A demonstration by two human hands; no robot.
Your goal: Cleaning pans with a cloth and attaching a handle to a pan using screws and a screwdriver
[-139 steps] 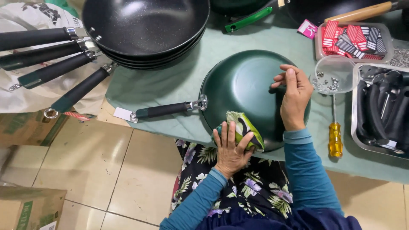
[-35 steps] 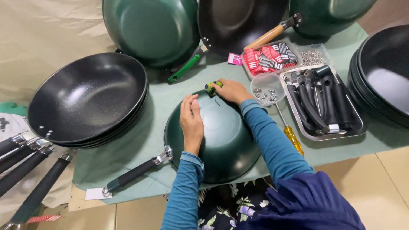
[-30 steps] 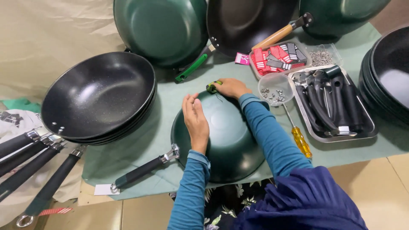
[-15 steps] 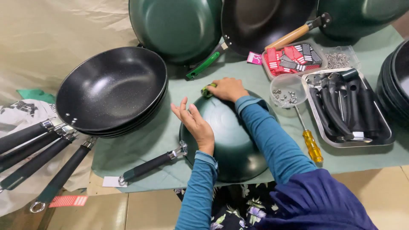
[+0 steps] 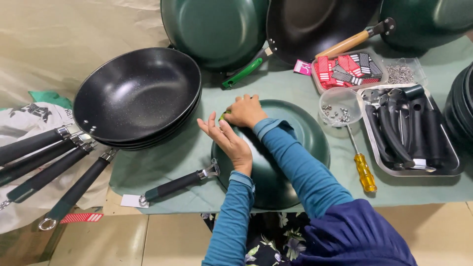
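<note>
Hands working on an upturned green pan at the table's front edge

The right hand (image 5: 245, 111) is closing its fingers on a small green piece (image 5: 223, 116) at the far rim of the green pan (image 5: 290, 148), which is lying upside down near the front edge of the table (image 5: 167, 162). The left hand (image 5: 227, 140) is resting open, fingers apart, on the pan's left side, above its black handle (image 5: 172, 186). A stack of black pans (image 5: 135, 96) is sitting just left.
</note>
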